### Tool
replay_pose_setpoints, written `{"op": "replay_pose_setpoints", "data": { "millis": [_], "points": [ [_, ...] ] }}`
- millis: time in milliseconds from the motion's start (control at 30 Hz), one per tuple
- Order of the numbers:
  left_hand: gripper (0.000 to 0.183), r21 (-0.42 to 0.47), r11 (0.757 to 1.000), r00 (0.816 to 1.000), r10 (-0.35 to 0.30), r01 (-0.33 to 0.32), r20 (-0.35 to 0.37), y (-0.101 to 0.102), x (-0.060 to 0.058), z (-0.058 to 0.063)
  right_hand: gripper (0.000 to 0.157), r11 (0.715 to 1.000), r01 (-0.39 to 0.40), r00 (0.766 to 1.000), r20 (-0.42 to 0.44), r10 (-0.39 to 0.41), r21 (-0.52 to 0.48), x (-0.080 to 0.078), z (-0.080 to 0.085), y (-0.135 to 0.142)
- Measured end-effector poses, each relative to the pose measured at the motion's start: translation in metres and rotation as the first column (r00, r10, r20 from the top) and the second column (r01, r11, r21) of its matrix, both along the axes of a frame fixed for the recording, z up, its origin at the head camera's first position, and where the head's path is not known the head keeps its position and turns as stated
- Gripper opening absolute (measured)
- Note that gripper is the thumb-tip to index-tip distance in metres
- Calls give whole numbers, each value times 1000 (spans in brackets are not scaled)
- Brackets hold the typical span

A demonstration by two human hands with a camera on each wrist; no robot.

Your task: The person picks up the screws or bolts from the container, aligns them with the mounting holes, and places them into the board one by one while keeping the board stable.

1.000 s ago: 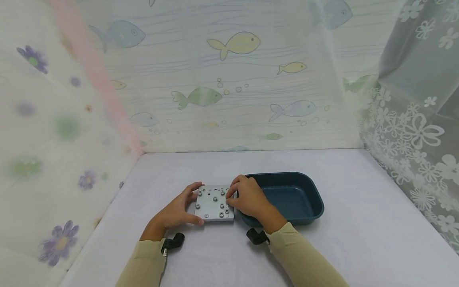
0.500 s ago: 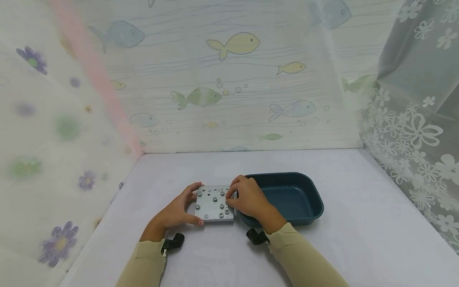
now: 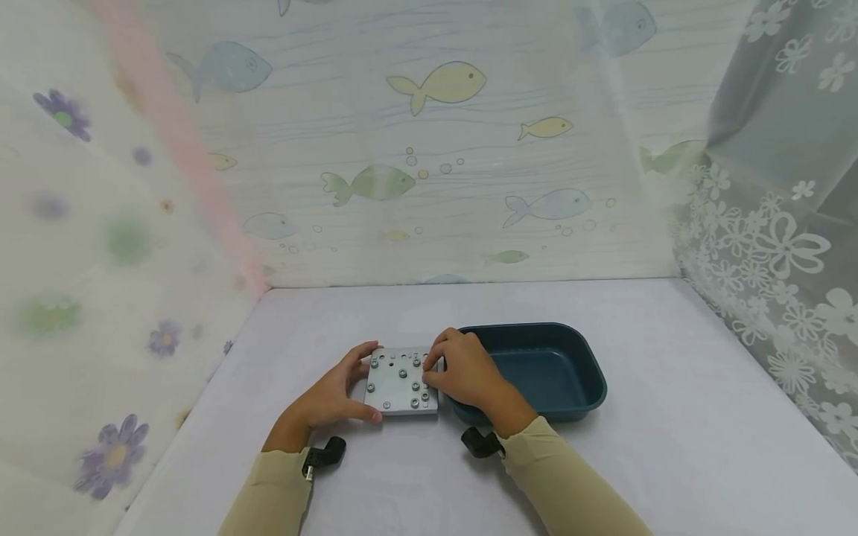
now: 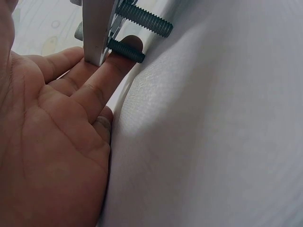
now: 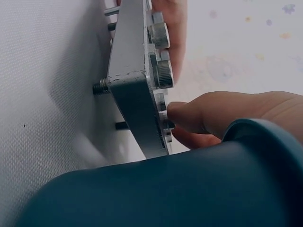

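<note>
You are holding the metal plate by its left side, your left grip curling around that edge with the thumb at the near corner. Your right grip is pinching a small bolt near the plate's right edge, between thumb and finger. Several other bolt heads are standing on the plate's upper face, while threaded shanks are sticking out underneath, toward the white table. The plate is sitting just left of the teal tray, and your right grip is covering part of the tray's left rim.
</note>
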State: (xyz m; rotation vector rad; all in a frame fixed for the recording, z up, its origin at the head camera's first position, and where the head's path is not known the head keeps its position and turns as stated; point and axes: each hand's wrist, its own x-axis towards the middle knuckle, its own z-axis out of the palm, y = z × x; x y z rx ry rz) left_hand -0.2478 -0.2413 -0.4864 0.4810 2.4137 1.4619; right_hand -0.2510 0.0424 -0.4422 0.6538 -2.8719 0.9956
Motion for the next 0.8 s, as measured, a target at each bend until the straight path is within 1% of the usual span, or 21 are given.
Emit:
{"op": "replay_pose_setpoints", "data": {
  "millis": [200,400,600,800],
  "points": [
    [126,2,1000,1000,4,-4,0,0,1,1,3,1000,-2,1000,-5,2,20,0,2,-1],
    [127,5,1000,1000,4,-4,0,0,0,-1,5,1000,-5,1000,-25,6,23,-1,3,0],
    [127,8,1000,1000,7,-7,0,0,0,-1,5,1000,-21,999,-39,21,-18,-4,6,1],
    [127,1,1000,1000,1,-1,-10,0,-1,-1,6,1000,-3,998,-60,2,-18,-6,14,4]
  ]
}}
